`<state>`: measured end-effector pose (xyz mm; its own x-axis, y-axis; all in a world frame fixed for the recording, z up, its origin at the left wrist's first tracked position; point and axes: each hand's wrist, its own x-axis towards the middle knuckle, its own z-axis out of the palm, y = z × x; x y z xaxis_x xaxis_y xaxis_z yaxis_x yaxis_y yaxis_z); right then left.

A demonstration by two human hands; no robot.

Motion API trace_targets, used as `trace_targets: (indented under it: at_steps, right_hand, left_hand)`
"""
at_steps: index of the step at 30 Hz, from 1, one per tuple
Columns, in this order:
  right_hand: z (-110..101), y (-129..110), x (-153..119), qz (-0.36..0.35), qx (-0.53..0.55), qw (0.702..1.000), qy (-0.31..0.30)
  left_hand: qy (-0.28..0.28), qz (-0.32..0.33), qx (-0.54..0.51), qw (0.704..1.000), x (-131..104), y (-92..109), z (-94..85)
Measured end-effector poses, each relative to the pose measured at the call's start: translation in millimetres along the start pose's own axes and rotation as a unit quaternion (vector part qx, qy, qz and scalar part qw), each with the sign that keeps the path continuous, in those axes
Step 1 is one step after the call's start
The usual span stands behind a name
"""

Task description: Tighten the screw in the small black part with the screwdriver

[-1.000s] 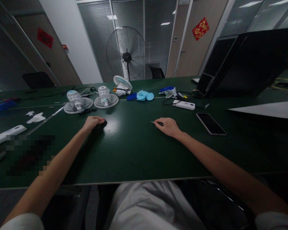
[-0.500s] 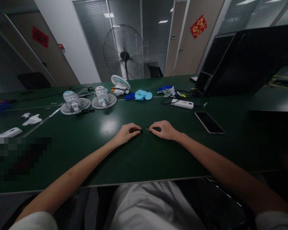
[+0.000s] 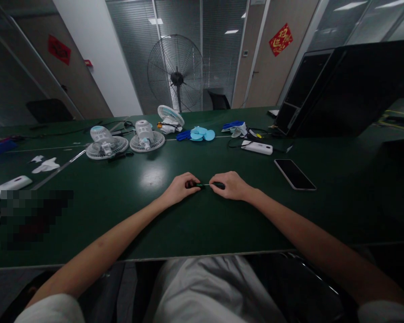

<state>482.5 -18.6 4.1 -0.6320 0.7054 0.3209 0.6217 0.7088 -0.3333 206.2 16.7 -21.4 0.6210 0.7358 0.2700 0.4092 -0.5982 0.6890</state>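
Note:
My left hand (image 3: 181, 187) is closed in a pinch on a small black-and-green piece (image 3: 199, 185), most of it hidden by the fingers. Facing it, my right hand (image 3: 231, 185) grips what looks like a small screwdriver (image 3: 219, 185) by its dark handle. The thin metal shaft points left and reaches the end of the black-and-green piece; whether it sits inside cannot be made out. Both hands rest low over the green table (image 3: 188, 229), a short gap between the fingertips.
Disassembled small white fans (image 3: 147, 140) stand toward the back left, with blue fan blades (image 3: 202, 133) beside them. Blue-and-white gloves (image 3: 236, 128), a white power bank-like box (image 3: 256, 147) and a phone (image 3: 295, 174) lie right. A black monitor-like case (image 3: 350, 89) towers at the far right.
The gap between the shaft and the black-and-green piece has closed; the two now meet. Both hands have otherwise kept their place, and the view has shifted slightly.

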Motion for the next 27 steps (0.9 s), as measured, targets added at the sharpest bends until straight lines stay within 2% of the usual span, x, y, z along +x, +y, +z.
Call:
trace_targets:
  at_steps: [8, 21, 24, 27]
  right_hand:
    - [-2, -4, 1, -0.002, 0.000, 1.000, -0.009]
    - [1, -3, 2, -0.005, 0.010, 1.000, -0.009]
    - [4, -5, 6, 0.005, 0.050, 0.999, 0.018]
    - [6, -9, 13, 0.028, 0.116, 0.989, 0.085]
  left_hand:
    - [-0.003, 0.010, 0.010, 1.000, 1, -7, 0.9]
    - [-0.012, 0.007, 0.001, 1.000, 1, -6, -0.7]
    - [-0.013, 0.000, 0.002, 1.000, 2, -6, -0.9]
    - [-0.015, 0.000, 0.001, 1.000, 3, -5, -1.1]
